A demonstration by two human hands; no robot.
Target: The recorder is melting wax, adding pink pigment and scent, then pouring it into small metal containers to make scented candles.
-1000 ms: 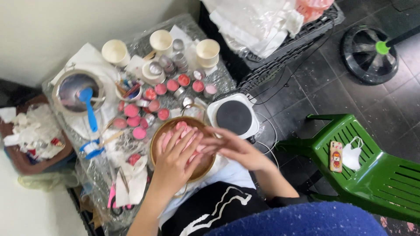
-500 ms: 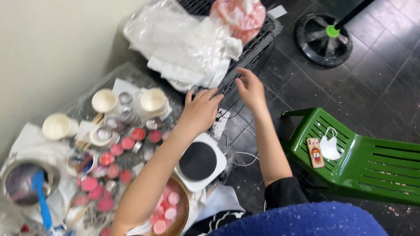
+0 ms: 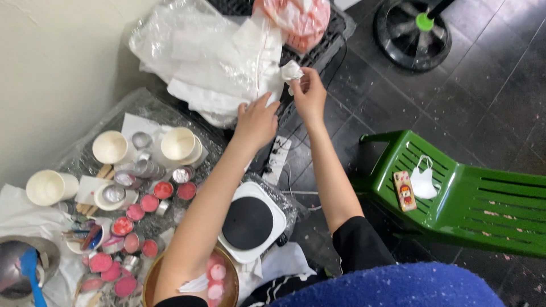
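Note:
My right hand (image 3: 310, 94) pinches a crumpled white tissue (image 3: 292, 71) and lifts it off a heap of white paper and clear plastic (image 3: 210, 57). My left hand (image 3: 257, 121) presses flat on the near edge of that heap. The heap lies on a black wire basket (image 3: 318, 51) next to a bag of pink things (image 3: 298, 17). Both forearms reach out over a white hot plate with a black disc (image 3: 249, 222).
Small tins of pink wax (image 3: 151, 203), paper cups (image 3: 111, 146) and a wooden bowl (image 3: 219, 278) crowd the low table at left. A metal pot with a blue spatula (image 3: 25, 270) sits at far left. A green plastic chair (image 3: 455, 199) holding a phone and a face mask stands right; a fan base (image 3: 418, 31) beyond.
My hands left the wooden bowl and reached up to the basket. My right hand has now pulled a tissue free of the heap; my view has tilted toward the basket.

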